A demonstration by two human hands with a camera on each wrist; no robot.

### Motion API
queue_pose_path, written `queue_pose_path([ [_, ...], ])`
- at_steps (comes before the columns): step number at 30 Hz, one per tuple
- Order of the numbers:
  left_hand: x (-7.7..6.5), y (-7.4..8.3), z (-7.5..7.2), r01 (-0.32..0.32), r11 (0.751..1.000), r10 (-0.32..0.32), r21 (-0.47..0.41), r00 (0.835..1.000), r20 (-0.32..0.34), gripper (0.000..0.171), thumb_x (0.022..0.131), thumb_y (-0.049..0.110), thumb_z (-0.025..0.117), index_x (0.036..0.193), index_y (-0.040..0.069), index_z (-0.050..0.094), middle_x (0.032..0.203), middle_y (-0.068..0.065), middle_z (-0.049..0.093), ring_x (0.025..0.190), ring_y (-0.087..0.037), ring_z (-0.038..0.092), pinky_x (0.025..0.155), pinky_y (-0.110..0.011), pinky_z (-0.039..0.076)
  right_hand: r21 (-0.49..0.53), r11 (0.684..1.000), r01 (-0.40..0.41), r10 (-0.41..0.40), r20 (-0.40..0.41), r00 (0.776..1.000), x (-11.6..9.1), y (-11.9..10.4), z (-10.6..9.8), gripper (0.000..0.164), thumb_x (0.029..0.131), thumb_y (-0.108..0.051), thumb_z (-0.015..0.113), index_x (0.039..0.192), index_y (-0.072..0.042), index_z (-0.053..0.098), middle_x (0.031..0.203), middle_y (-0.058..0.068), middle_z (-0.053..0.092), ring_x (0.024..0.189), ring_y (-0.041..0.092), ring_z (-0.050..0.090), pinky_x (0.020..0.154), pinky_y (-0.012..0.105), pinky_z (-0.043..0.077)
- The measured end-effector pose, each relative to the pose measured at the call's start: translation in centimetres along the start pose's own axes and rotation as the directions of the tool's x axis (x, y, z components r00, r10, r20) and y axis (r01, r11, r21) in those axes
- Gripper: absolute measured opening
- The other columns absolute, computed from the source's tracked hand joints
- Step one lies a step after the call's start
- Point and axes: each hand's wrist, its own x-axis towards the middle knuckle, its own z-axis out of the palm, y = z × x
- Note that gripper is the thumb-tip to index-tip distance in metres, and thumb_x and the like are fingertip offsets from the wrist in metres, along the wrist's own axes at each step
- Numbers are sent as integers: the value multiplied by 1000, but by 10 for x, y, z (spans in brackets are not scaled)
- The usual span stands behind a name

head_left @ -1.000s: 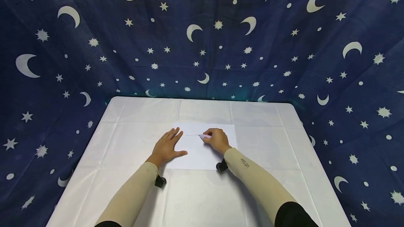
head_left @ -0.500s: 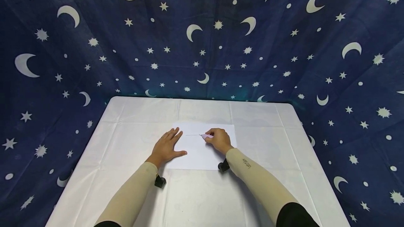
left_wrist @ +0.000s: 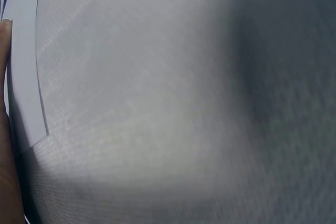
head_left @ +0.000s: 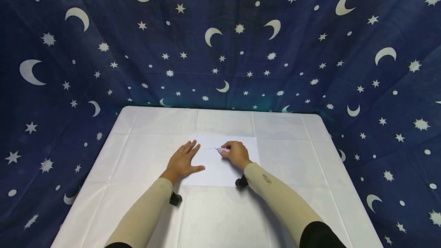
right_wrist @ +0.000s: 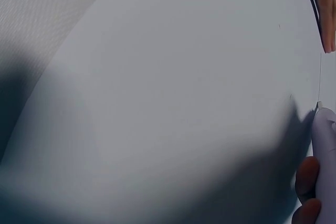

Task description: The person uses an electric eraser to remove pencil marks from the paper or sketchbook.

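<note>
A white sheet of paper (head_left: 213, 175) lies on the cloth-covered table. My left hand (head_left: 180, 162) rests with fingers spread over the sheet's left edge. My right hand (head_left: 238, 154) pinches a thick lilac pen-shaped tool (head_left: 222, 150), its narrow tip at the paper and pointing left. From that tip a thin straight line (head_left: 209, 148) runs left towards my left fingers. In the right wrist view the tool's rounded lilac body (right_wrist: 325, 150) shows a small pale tip against the line. Only a strip of my left hand (left_wrist: 6, 129) enters the left wrist view, beside the paper's edge.
The white tablecloth (head_left: 220, 217) has fold creases. A dark blue curtain (head_left: 193, 41) with moons and stars hangs behind the table and along both sides. Small black wrist cameras (head_left: 175, 199) sit under both wrists.
My right hand and the lilac tool moved slightly right along the line, then back left. My left hand stays in place on the paper.
</note>
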Motion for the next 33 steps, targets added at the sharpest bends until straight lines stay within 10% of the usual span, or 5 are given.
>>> queue_pose_path([
  [33,-1,2,-3,8,1000,-8,10,1000,22,99,66,84,36,145,26,18,150,5,8,136,-16,3,109,-37,6,11,1000,-22,22,7,1000,0,-2,2,20,72,-25,73,91,-20,71,84,-7,65,75,9,55,69,28,45],
])
